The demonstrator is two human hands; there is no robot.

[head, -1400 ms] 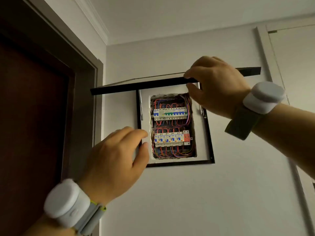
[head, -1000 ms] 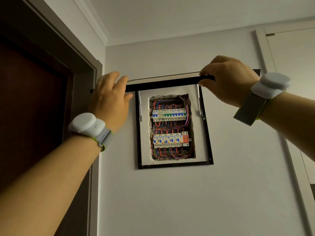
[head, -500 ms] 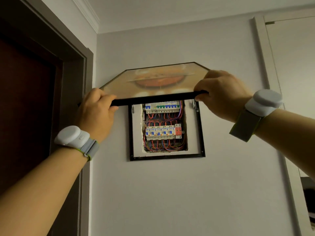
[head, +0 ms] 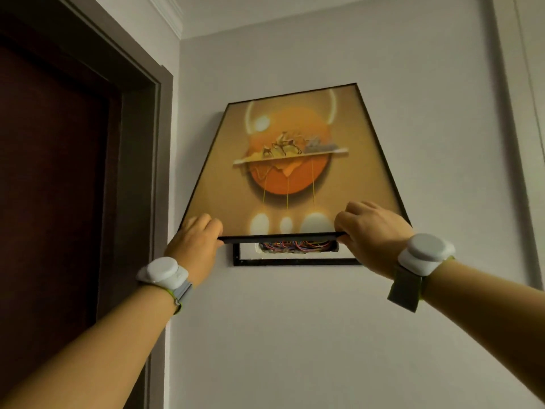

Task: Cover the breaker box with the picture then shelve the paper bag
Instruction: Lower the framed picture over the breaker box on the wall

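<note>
The picture (head: 292, 160), an orange and tan print in a thin black frame, hangs hinged from its top edge and tilts out from the wall at the bottom. My left hand (head: 193, 246) grips its lower left corner and my right hand (head: 374, 236) grips the lower right. Under the lower edge only a strip of the breaker box (head: 295, 246) shows, with coloured wires. The black wall frame (head: 295, 262) runs just below it. No paper bag is in view.
A dark wooden door (head: 53, 187) with a grey-brown frame (head: 141, 172) stands close on the left. A pale door trim (head: 513, 143) runs up the wall at the right. Plain wall lies below the box.
The picture has swung down from nearly level to steeply tilted, hiding almost all of the breakers. My left hand came up and took hold of the lower edge; both hands moved down with it.
</note>
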